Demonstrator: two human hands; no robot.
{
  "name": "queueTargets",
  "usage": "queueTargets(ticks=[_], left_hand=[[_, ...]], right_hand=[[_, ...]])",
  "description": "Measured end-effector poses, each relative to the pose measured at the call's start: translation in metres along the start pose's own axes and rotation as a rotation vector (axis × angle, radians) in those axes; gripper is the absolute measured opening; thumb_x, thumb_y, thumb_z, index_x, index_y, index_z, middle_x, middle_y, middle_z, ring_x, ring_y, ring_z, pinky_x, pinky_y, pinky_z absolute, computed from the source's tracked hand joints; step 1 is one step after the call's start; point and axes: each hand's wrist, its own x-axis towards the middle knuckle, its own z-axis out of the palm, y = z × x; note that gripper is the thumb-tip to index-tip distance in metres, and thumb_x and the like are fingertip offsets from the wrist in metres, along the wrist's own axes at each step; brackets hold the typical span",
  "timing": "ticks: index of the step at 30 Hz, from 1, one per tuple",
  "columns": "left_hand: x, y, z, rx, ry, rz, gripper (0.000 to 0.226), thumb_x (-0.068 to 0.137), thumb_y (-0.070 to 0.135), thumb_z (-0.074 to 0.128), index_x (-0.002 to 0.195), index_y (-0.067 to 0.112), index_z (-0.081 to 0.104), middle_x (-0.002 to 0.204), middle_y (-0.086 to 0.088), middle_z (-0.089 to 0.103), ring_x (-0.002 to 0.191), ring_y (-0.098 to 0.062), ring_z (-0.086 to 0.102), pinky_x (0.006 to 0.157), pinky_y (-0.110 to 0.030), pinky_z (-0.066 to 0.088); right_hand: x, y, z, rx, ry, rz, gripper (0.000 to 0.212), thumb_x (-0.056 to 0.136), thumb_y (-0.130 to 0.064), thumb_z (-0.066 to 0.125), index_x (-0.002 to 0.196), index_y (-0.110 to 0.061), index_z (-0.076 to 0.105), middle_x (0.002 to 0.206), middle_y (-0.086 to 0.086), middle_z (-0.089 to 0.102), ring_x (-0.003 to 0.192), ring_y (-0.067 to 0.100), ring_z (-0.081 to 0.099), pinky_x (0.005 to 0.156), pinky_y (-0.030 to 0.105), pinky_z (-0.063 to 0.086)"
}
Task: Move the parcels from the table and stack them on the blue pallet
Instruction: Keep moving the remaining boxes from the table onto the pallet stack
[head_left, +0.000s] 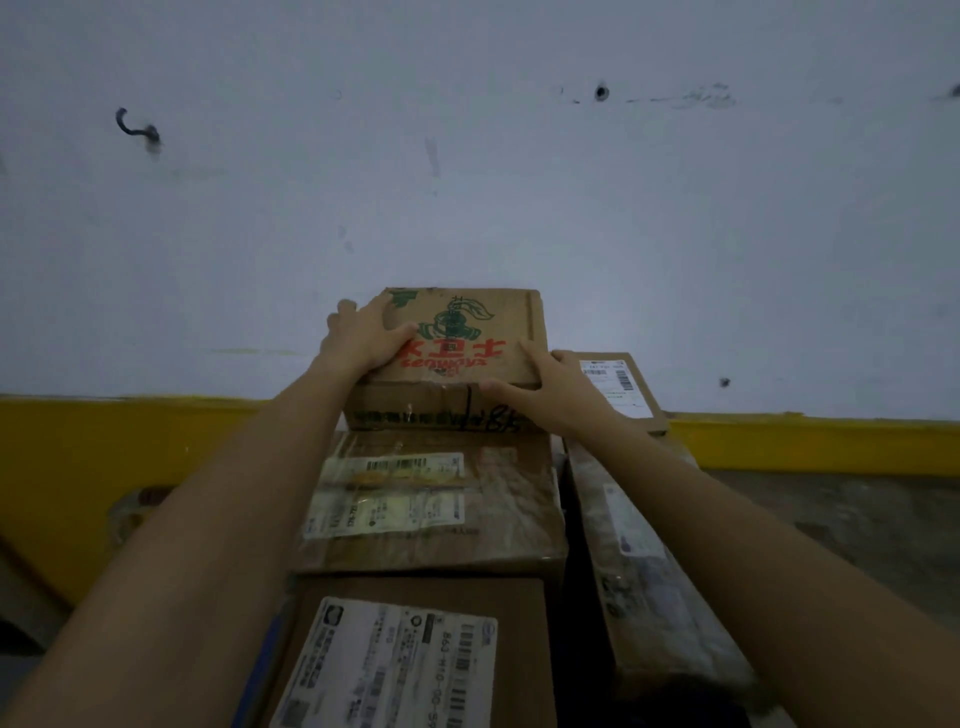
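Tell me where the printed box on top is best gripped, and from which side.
Grip the printed box by its left and right ends, one hand from each side, as the left hand and right hand do. It is wide, flat and topmost, and the wall seems close behind it.

The carton (467, 332) bears red, upside-down "水卫士" and "seaways" between the fingers of the left hand (363, 338) and right hand (553, 384). Well below them, the nearest parcel (519, 597) has a white label (384, 670) reading "863-M10-00".
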Motion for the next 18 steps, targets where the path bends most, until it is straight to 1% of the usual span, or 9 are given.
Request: queueTargets(ticks=[1,3,5,8,10,13,15,16,18], left_hand=[[-0.008,0.005,-0.001,-0.030,0.049,0.012,0.065,0.088,0.054,0.047,0.144,0.028,0.028,0.146,-0.020,0.025,0.132,-0.039,0.026,0.103,-0.050,0.031],[-0.025,0.014,-0.002,-0.083,0.132,0.055,0.059,0.090,0.046,0.048,0.142,0.024,0.031,0.145,-0.020,0.027,0.134,-0.037,0.024,0.103,-0.050,0.031],[-0.044,0.024,0.000,-0.107,0.194,0.112,0.055,0.091,0.041,0.049,0.141,0.022,0.034,0.142,-0.020,0.033,0.132,-0.036,0.028,0.102,-0.049,0.033],[-0.077,0.049,0.007,-0.130,0.217,0.204,0.052,0.092,0.040,0.048,0.139,0.021,0.037,0.139,-0.016,0.041,0.128,-0.034,0.036,0.100,-0.045,0.035],[-0.100,0.075,0.016,-0.193,0.211,0.293,0.048,0.092,0.036,0.050,0.135,0.015,0.042,0.134,-0.014,0.048,0.122,-0.031,0.045,0.097,-0.037,0.036],[-0.131,0.128,0.037,-0.274,0.161,0.373,0.046,0.092,0.031,0.051,0.131,0.009,0.045,0.131,-0.015,0.051,0.121,-0.031,0.048,0.098,-0.036,0.036],[-0.147,0.168,0.055,-0.306,0.099,0.411,0.048,0.093,0.029,0.051,0.135,0.009,0.041,0.136,-0.015,0.047,0.124,-0.028,0.045,0.100,-0.032,0.034],[-0.156,0.190,0.066,-0.326,0.064,0.423,0.051,0.093,0.030,0.051,0.139,0.011,0.037,0.138,-0.015,0.045,0.126,-0.027,0.043,0.100,-0.030,0.033],[-0.172,0.234,0.089,-0.349,0.011,0.434,0.054,0.094,0.033,0.049,0.142,0.014,0.032,0.139,-0.016,0.043,0.128,-0.026,0.042,0.100,-0.033,0.034]], right_hand=[[-0.005,0.002,-0.007,0.014,0.019,-0.032,0.089,0.077,-0.066,0.052,0.147,-0.029,0.010,0.149,0.008,0.022,0.131,0.028,0.034,0.101,0.041,0.036],[-0.022,0.013,-0.023,0.007,0.068,-0.104,0.085,0.079,-0.063,0.052,0.147,-0.029,0.012,0.149,0.008,0.025,0.133,0.026,0.031,0.101,0.038,0.032],[-0.043,0.032,-0.041,0.026,0.082,-0.154,0.078,0.082,-0.059,0.051,0.146,-0.032,0.016,0.149,0.004,0.029,0.133,0.022,0.032,0.102,0.035,0.030],[-0.085,0.071,-0.069,0.068,0.098,-0.165,0.068,0.084,-0.054,0.053,0.143,-0.036,0.024,0.143,0.000,0.038,0.126,0.018,0.040,0.096,0.029,0.035],[-0.112,0.100,-0.084,0.068,0.111,-0.143,0.065,0.085,-0.051,0.052,0.142,-0.035,0.026,0.138,0.002,0.043,0.121,0.017,0.045,0.090,0.026,0.035],[-0.149,0.144,-0.108,0.064,0.184,-0.103,0.064,0.085,-0.050,0.053,0.142,-0.035,0.028,0.134,0.001,0.046,0.113,0.012,0.047,0.088,0.025,0.036],[-0.171,0.172,-0.128,0.063,0.224,-0.098,0.062,0.086,-0.046,0.055,0.141,-0.035,0.029,0.133,0.001,0.047,0.112,0.013,0.048,0.088,0.025,0.038],[-0.183,0.186,-0.140,0.061,0.237,-0.104,0.062,0.086,-0.044,0.056,0.141,-0.033,0.030,0.134,0.001,0.047,0.112,0.011,0.047,0.088,0.024,0.038],[-0.206,0.214,-0.165,0.058,0.249,-0.119,0.061,0.087,-0.041,0.056,0.142,-0.030,0.031,0.136,0.001,0.046,0.111,0.006,0.044,0.089,0.022,0.037]])
